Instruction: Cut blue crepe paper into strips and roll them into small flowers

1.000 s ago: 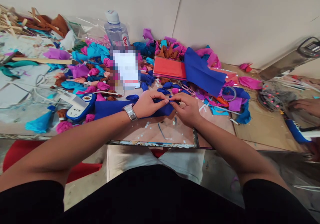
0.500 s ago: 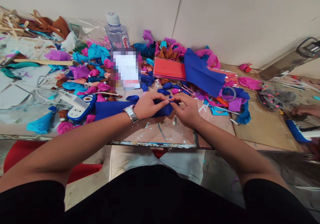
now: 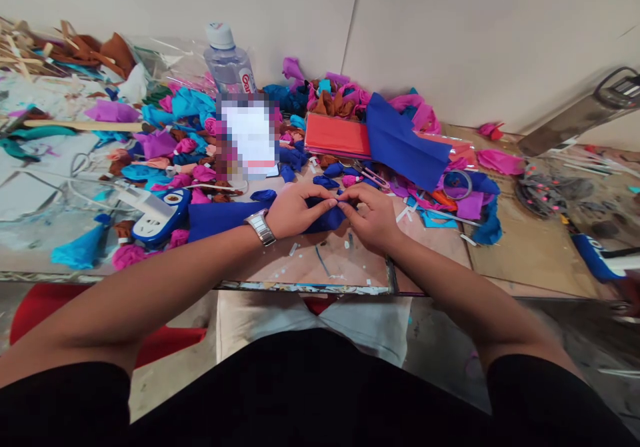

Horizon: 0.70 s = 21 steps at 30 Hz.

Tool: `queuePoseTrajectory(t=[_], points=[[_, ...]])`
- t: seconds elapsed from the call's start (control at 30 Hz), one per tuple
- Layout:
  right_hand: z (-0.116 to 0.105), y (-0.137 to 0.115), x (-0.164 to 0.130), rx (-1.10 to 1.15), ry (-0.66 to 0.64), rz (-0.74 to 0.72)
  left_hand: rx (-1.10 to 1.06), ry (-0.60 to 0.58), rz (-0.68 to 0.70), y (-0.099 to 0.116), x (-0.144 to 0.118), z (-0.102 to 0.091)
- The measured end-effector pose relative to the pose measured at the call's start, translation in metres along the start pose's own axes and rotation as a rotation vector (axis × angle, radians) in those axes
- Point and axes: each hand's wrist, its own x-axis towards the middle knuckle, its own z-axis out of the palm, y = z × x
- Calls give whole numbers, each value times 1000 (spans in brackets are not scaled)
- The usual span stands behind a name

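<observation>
A long strip of dark blue crepe paper lies flat on the worktable in front of me. My left hand, with a metal watch on the wrist, presses down on the strip's right part. My right hand pinches the strip's right end, fingertips meeting those of the left hand. Both hands grip the same blue paper.
Crumpled pink, blue, teal and brown paper pieces pile behind the strip. A water bottle, a red paper stack, a folded blue sheet, a tape roll and a blue-white power strip lie around. Wooden sticks sit far left.
Both my hands stay on the blue strip with only slight finger movement. Another person's hand at the right edge has left the view.
</observation>
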Motion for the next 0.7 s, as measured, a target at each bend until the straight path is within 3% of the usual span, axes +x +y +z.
queuePoseTrajectory(t=[0.7], points=[[0, 0, -1, 41, -51, 15, 1, -45, 26, -1, -1, 1]])
